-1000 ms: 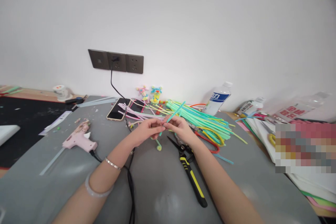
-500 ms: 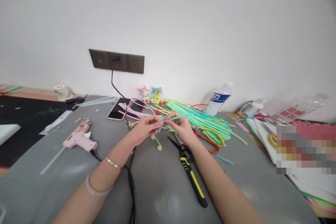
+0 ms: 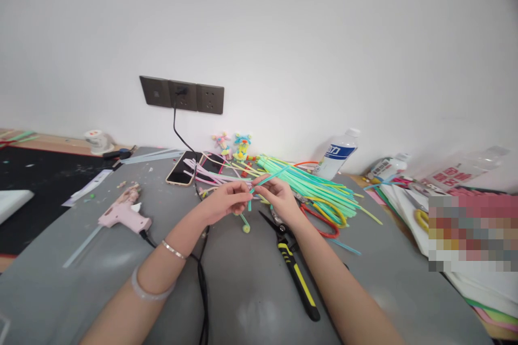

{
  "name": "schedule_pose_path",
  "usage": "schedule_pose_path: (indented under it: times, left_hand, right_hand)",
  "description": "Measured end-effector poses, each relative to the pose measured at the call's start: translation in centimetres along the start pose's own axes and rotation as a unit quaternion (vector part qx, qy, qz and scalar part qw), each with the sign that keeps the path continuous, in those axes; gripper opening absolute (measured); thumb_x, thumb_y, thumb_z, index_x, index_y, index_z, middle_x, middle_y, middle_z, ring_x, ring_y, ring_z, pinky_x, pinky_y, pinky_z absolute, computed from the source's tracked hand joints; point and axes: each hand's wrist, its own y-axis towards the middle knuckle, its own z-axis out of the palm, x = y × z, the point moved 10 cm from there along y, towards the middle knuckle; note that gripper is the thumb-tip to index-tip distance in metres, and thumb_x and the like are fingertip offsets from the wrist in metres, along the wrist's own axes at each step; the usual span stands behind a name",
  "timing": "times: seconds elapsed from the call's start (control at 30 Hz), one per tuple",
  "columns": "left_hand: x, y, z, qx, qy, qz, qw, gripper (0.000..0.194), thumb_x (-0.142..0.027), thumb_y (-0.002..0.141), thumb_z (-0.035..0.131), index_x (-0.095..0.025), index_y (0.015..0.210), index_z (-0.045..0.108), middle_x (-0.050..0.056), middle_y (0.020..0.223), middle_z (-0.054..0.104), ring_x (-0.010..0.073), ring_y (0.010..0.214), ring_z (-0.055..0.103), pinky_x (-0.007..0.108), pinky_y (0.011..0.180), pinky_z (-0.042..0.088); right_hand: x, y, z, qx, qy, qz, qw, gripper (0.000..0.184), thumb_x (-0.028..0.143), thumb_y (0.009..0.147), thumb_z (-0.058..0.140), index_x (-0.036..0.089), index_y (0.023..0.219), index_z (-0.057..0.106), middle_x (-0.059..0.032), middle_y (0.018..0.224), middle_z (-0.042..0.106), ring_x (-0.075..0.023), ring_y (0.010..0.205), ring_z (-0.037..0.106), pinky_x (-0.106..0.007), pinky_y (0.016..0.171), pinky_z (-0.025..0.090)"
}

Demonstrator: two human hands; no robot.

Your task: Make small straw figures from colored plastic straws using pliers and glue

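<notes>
Between my hands is a thin turquoise pipe cleaner (image 3: 272, 175), bent so that a short end hangs down and a longer end slants up to the right. My left hand (image 3: 230, 199) pinches it near the bend with thumb and forefinger. My right hand (image 3: 279, 197) grips it just beside, fingertips almost touching the left ones. Below the hands a small piece with a yellow-green coiled end (image 3: 246, 229) lies on the grey table (image 3: 251, 291). Yellow-and-black pruning shears (image 3: 298, 277) lie under my right wrist, next to red- and yellow-handled tools (image 3: 329, 221).
A bundle of green pipe cleaners (image 3: 315, 186) lies behind my right hand. Left of it are lilac strips and a phone (image 3: 184, 168). A pink glue gun (image 3: 123, 216) with its black cable (image 3: 201, 285) sits left. Two small figures (image 3: 242, 146) and a bottle (image 3: 336, 153) stand by the wall.
The turquoise pipe cleaner's long end has swung down toward the right, and its short end now hangs straight down. My hands stay close together in nearly the same place.
</notes>
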Motion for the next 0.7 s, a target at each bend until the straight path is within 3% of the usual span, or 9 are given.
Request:
schedule_pose_path:
  times: [0.17,0.33,0.7]
  left_hand:
    - [0.0,0.0,0.0,0.009,-0.005,-0.001,1.0,0.042,-0.049,0.07,0.076,-0.014,0.064,0.055,-0.001,0.06,0.054,0.0054,0.051,0.044,0.019,0.048,0.033]
    - [0.5,0.3,-0.4,-0.001,-0.005,-0.004,1.0,0.038,-0.046,0.069,0.078,-0.014,0.065,0.057,-0.003,0.059,0.049,0.0059,0.053,0.042,0.019,0.048,0.033]
    - [0.2,0.0,-0.2,0.025,0.033,0.005,0.999,0.037,-0.047,0.071,0.076,-0.015,0.069,0.058,-0.004,0.06,0.046,0.0066,0.054,0.04,0.019,0.051,0.033]
  right_hand:
    - [0.1,-0.1,0.7,0.036,0.007,0.012,0.999,0.02,0.04,0.076,0.076,0.022,0.085,0.073,-0.0013,0.075,0.069,-0.0154,0.067,0.065,-0.03,0.069,0.054]
    - [0.4,0.0,1.2,0.057,0.015,0.0,0.998,0.018,0.039,0.077,0.076,0.021,0.081,0.072,-0.0008,0.075,0.068,-0.0145,0.067,0.064,-0.029,0.069,0.054]
    - [-0.6,0.0,0.7,0.039,0.003,0.002,0.999,0.023,0.04,0.076,0.077,0.022,0.086,0.067,0.0004,0.071,0.068,-0.016,0.066,0.064,-0.03,0.065,0.053]
